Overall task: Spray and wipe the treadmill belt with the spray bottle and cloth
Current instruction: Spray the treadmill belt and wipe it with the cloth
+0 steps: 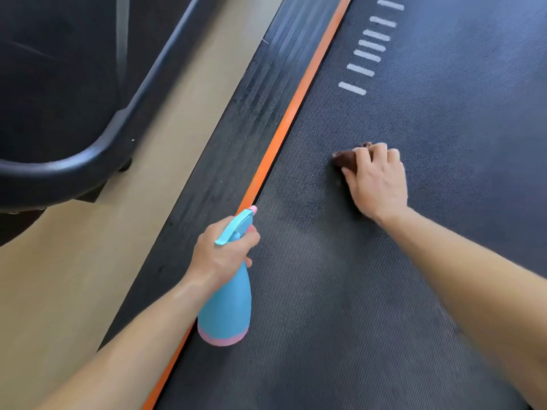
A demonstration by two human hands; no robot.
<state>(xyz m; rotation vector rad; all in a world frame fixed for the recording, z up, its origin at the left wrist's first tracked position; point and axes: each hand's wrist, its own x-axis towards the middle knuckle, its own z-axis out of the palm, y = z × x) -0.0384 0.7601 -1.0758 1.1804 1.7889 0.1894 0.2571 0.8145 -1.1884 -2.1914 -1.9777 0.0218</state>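
Two jobs are split: the bottle (228, 306) is gripped at the neck in the left hand (220, 255), nozzle aimed ahead over the belt (384, 291), likely so a spray can be fired, while the cloth (344, 158) is clutched and pressed to the belt under the right hand (376, 182), ahead and right of the left.

Looks like a gym or home workout rm: treadmill belt (414, 261) w/ orange side strip (296, 108), tan floor (59, 291).
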